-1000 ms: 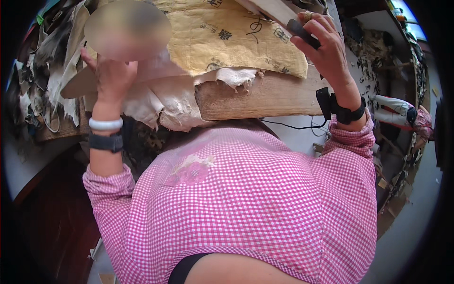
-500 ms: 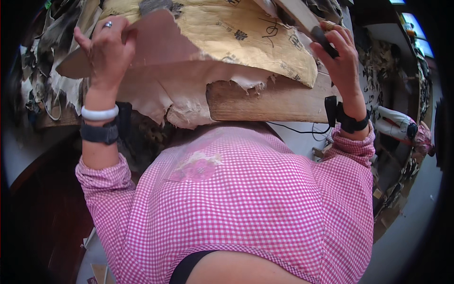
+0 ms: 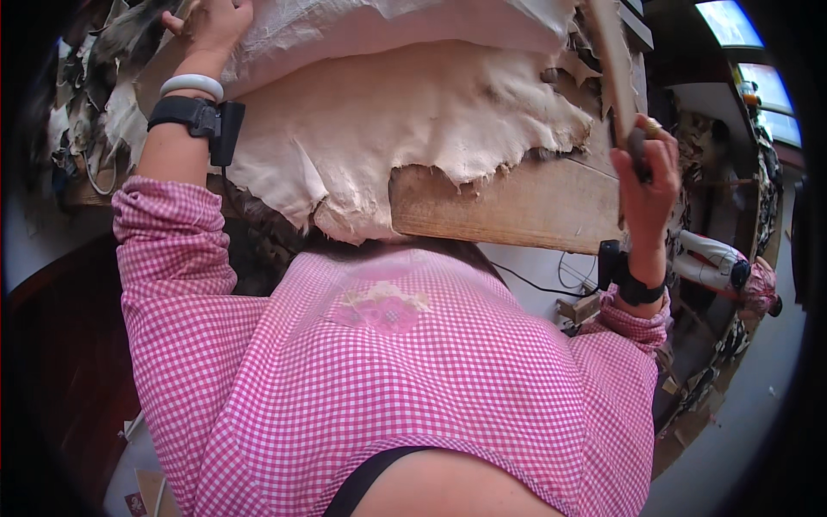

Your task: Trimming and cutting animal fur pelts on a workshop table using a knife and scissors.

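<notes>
At the upper left, my left hand point(image 3: 217, 33) is partly cut off by the top edge. Its fingers close at the border of a whitish, creased sheet point(image 3: 379, 24), which bulges above the work. Under the sheet spreads a pale hide point(image 3: 431, 112) with a ragged front edge, overhanging the wooden board point(image 3: 508, 202). My right hand point(image 3: 652, 172), at the right end of the board, grips the dark end of a long wooden stick point(image 3: 610, 65). The stick points up and away from me and is slightly blurred.
Dark and white fur pieces point(image 3: 82, 103) hang at the left. A black cable point(image 3: 538, 284) runs below the board. Behind on the right, another person point(image 3: 711, 258) bends near more fur pieces point(image 3: 728, 353). Windows point(image 3: 732, 24) are at the upper right.
My left hand has moved up and away. The yellow printed face of the sheet has gone from view; a whitish face and more hide show. My right hand has moved lower and rightward with the stick, which stands steeper.
</notes>
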{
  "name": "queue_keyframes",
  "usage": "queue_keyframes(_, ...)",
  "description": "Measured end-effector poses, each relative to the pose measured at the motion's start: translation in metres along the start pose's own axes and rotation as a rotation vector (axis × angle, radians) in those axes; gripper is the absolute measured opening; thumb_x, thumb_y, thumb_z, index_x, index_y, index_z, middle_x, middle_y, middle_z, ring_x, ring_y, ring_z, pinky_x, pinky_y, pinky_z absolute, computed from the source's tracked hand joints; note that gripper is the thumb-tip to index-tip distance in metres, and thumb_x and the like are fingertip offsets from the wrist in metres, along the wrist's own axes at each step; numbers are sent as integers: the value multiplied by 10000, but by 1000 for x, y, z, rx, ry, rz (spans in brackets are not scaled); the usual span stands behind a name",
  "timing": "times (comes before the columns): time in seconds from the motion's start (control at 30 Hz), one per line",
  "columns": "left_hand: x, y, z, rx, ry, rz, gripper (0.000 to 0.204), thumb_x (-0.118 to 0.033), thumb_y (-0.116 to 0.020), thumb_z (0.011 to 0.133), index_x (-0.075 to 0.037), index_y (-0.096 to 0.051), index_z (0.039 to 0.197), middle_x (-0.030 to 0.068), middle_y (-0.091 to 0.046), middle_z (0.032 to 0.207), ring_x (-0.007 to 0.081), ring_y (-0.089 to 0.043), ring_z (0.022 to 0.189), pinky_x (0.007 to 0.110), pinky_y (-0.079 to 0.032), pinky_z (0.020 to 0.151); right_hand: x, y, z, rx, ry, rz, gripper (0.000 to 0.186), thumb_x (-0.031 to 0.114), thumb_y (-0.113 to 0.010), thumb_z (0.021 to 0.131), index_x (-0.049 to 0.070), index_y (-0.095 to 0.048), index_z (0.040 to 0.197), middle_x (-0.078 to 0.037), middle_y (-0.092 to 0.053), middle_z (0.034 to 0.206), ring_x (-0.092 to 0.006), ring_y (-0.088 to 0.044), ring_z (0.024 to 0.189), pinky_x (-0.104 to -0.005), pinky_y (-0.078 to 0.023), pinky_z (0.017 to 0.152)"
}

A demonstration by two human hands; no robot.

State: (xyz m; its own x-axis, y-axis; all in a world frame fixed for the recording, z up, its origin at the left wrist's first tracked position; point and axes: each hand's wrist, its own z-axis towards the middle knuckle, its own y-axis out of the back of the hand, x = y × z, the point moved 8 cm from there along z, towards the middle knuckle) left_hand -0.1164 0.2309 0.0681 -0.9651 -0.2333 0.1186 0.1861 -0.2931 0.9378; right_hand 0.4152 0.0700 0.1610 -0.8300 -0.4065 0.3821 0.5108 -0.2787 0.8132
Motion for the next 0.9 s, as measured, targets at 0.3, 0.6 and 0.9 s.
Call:
queue_keyframes(0.3, -48, 75, -77, -444, -467, -496, 557, -223, -701, 789, -128, -492, 1296, 117, -563, 1257, 318, -511, 1180, 430, -333, 1042, 0, -94, 19, 306, 200, -137, 254, 217, -721, 769, 36, -603, 903, -72, -604, 1051, -300, -537, 991, -377, -469, 805)
queue_keyframes(0.6, -76, 90, -248, 292, -683, -655, 757, -354, -751, 745, -63, -426, 1364, 130, -420, 1403, 335, -407, 1280, 406, -359, 1069, -22, -131, 34, 437, 183, -277, 275, 246, -690, 788, 72, -572, 965, -52, -557, 1021, -284, -515, 1009, -391, -466, 818)
queue_keyframes(0.9, -55, 80, -270, 294, -540, -769, 713, -18, -777, 626, -85, -528, 1291, 122, -504, 1351, 323, -486, 1230, 394, -425, 1021, -41, -141, 29, 463, 107, -197, 412, 251, -714, 774, 84, -500, 1083, -87, -525, 1089, -297, -500, 1091, -390, -454, 871)
